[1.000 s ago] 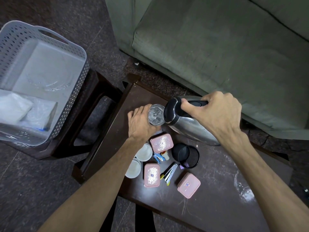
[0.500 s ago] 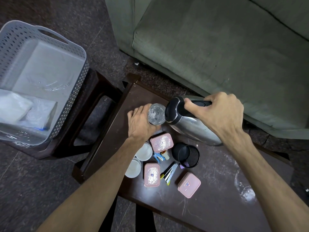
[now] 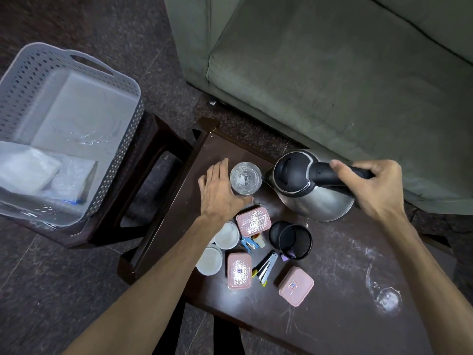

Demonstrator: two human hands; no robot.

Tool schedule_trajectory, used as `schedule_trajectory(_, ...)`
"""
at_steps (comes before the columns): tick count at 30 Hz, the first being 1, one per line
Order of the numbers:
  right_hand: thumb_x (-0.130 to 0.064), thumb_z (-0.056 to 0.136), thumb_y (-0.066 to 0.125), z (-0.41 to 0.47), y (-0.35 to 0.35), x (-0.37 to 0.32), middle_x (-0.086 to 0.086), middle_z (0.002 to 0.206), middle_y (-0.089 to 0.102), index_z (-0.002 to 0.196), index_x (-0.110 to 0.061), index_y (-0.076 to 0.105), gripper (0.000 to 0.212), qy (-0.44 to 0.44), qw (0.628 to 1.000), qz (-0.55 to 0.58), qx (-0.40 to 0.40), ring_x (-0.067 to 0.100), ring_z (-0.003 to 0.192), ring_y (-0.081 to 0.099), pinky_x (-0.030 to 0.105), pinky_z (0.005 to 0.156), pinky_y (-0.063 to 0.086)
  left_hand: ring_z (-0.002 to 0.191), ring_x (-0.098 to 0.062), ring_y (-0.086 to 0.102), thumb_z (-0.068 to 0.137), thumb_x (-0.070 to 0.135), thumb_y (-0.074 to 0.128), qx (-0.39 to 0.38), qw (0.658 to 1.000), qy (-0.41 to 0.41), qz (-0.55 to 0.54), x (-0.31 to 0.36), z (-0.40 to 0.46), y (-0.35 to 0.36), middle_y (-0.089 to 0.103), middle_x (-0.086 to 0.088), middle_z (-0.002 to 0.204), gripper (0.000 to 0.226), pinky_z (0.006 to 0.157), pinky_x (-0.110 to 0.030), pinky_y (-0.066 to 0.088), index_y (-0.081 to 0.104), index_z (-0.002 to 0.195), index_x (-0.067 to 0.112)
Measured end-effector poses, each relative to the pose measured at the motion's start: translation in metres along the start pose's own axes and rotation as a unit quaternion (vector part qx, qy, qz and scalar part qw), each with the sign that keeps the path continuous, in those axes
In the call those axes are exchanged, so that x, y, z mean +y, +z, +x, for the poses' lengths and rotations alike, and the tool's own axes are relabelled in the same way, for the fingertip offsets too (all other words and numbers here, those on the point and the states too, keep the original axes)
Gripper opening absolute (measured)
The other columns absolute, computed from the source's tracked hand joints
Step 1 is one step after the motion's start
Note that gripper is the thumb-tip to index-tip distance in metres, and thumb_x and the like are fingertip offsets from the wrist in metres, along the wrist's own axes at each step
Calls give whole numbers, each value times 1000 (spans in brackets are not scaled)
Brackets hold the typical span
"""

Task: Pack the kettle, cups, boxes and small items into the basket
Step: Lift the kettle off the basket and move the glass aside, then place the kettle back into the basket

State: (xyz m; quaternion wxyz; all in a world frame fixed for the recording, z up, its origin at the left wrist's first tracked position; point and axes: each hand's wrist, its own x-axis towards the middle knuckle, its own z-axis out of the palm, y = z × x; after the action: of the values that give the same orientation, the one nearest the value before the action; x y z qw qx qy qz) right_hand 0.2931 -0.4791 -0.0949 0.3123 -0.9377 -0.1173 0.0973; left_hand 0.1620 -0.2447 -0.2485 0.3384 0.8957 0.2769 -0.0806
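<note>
- Kettle [image 3: 311,190] stands on the dark bench [image 3: 345,290], at its far side near the sofa [image 3: 332,73], lid shut, spout turned left toward a clear glass [image 3: 245,178].
- Right hand [image 3: 371,185] is clenched around the kettle's black handle, which runs left to right from lid to palm; this hand plainly has the kettle, the other is only near it.
- Left hand [image 3: 221,190] is wrapped around the left side of the glass, fingers curved against its wall; whether it bears the glass's weight I cannot tell.
- Basket [image 3: 122,80] sits on a separate stool [image 3: 158,160] well to the left, beyond the left hand, with white packets already lying in its near end.
- Judged from this, the kettle must travel leftward across the glass and left arm, so lifting it clear first looks wise.
- Two white cups [image 3: 217,248], three pink boxes [image 3: 239,270], a black mesh holder [image 3: 294,240] and staplers [image 3: 266,267] wait on the bench, not yet packed.
</note>
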Motion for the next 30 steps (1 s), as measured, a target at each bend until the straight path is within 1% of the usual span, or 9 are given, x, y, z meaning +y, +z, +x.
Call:
schedule_trajectory(2,-50,87,72,0,-7,-2,-1,57,21,51,-11,29,68,-8,999,46,3,14,54,20,36,50,15,149,-22,37,59,59,85,24,999,6,-26,-1,-4,-9,45,-5,158,118,120,-45,25,33,156,16)
schedule_trajectory(6,-46,92,70,1,-12,-18,-4,57,20,53,4,28,76,-25,992,119,24,10,53,19,38,49,13,147,-18,40,65,54,77,71,991,27,-107,2,-13,-33,48,-1,155,101,121,-42,25,42,152,18)
schedule_trajectory(10,-53,92,71,6,4,-52,18,54,19,51,9,33,84,-36,981,185,45,14,51,21,40,47,13,137,-11,48,78,41,76,109,974,39,-196,5,-18,-67,56,6,143,67,118,-36,33,57,139,21)
schedule_trajectory(15,-38,92,69,16,42,-116,-6,44,25,45,-13,34,63,-32,954,288,82,5,44,22,24,43,15,119,-11,61,89,34,67,168,934,32,-313,2,-10,-123,68,6,122,32,107,-42,49,72,115,16)
schedule_trajectory(18,-37,90,69,24,67,-161,-16,39,30,39,-25,41,59,-36,935,342,83,0,39,25,18,42,19,111,-11,65,92,36,55,194,900,11,-391,-4,-3,-163,72,3,116,33,99,-34,53,73,110,15)
schedule_trajectory(21,-38,88,70,34,93,-211,-17,40,29,38,-26,40,59,-49,916,390,77,2,39,25,19,42,19,103,-21,67,92,37,50,223,856,-38,-465,-17,8,-205,72,-17,110,42,96,-49,55,72,113,8)
schedule_trajectory(23,-37,86,71,40,113,-244,-9,43,27,40,-17,35,62,-48,901,425,75,5,39,25,19,42,20,97,-22,68,89,38,52,259,825,-73,-497,-31,14,-236,73,-16,107,43,94,-50,55,72,113,8)
schedule_trajectory(26,-38,85,72,47,147,-288,4,48,25,46,-3,29,68,-51,887,453,66,12,40,26,19,42,22,90,-11,66,93,33,51,318,817,-90,-473,-57,23,-276,75,-5,104,37,94,-47,55,74,111,10)
schedule_trajectory(30,-40,85,72,48,201,-334,-4,46,26,42,-23,32,62,-43,878,475,44,13,44,26,23,43,21,102,-20,63,100,26,45,332,829,-113,-435,-105,40,-312,73,-19,115,37,102,-58,50,73,114,7)
